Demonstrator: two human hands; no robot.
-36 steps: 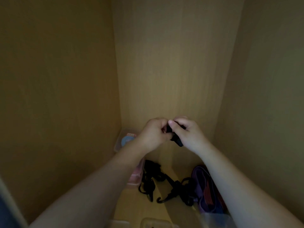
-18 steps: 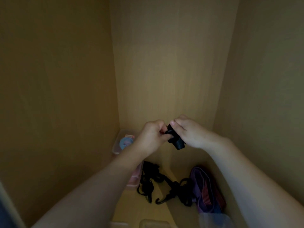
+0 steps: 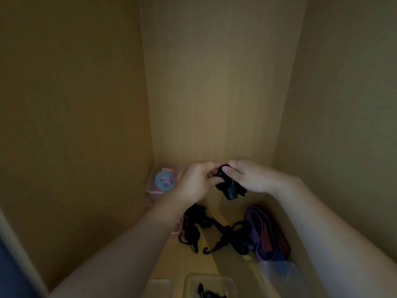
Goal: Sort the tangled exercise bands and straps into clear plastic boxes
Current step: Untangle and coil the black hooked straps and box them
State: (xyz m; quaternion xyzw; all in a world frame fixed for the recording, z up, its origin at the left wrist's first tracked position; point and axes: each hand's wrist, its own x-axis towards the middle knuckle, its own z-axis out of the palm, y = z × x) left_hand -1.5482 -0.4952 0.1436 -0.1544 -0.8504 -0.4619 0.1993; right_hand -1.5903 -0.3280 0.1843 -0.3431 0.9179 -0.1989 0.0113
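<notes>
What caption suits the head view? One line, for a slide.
Left hand and right hand grip a black strap above a tangle of black straps and purple bands on a wooden shelf.
</notes>
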